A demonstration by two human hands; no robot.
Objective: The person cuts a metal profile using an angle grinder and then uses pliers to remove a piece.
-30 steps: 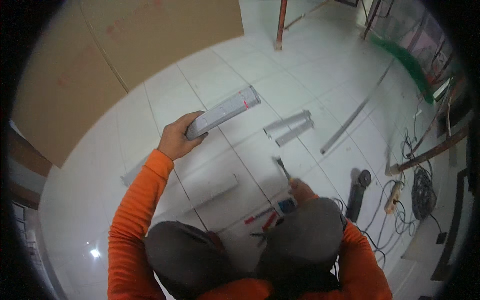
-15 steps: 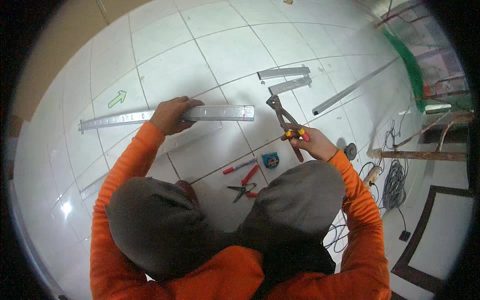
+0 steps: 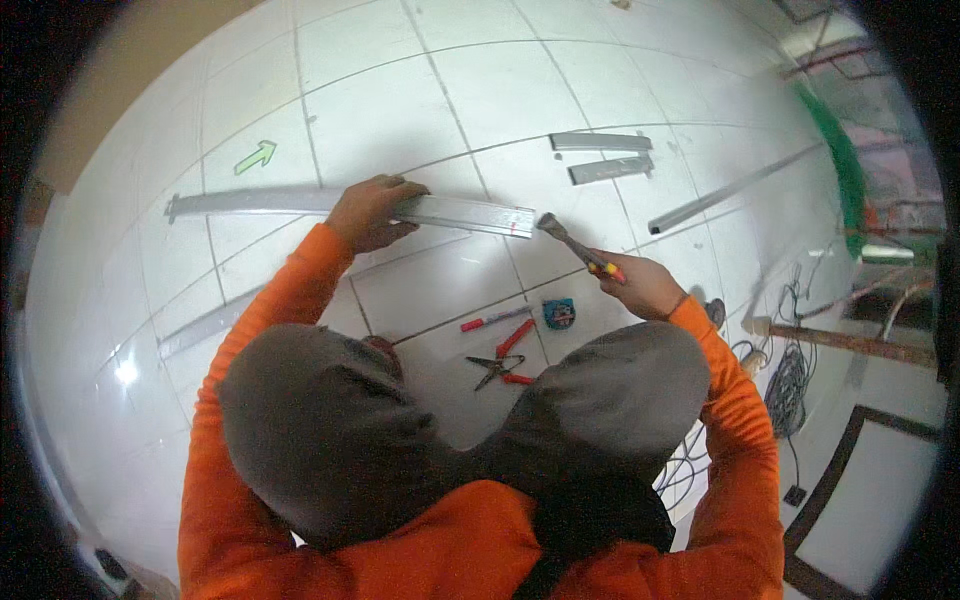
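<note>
My left hand [image 3: 375,212] is wrapped round a long silver metal channel [image 3: 475,214], held above the floor and lying roughly left to right. A small red mark shows near the channel's right end. My right hand [image 3: 645,285] grips end-cutting pincers [image 3: 566,240] with red and yellow grips. The pincers' head sits just right of the channel's end, seemingly a little apart from it; they are seen edge-on, so how far the jaws stand apart is hidden. Below them on the tiles lie a blue tape measure [image 3: 559,314], a red-capped marker [image 3: 495,319] and red-handled snips [image 3: 500,360].
Two short metal channel pieces [image 3: 600,142] [image 3: 608,170] lie beyond the pincers. A longer metal bar [image 3: 730,187] stretches away at the right. A coiled dark cable [image 3: 787,395] and a rusty bar [image 3: 850,343] are near my right arm. A green arrow [image 3: 255,157] marks the floor tiles.
The pincers have turned edge-on and come closer to the channel's right end. The channel has rolled in my left hand, and its row of slots no longer shows clearly.
</note>
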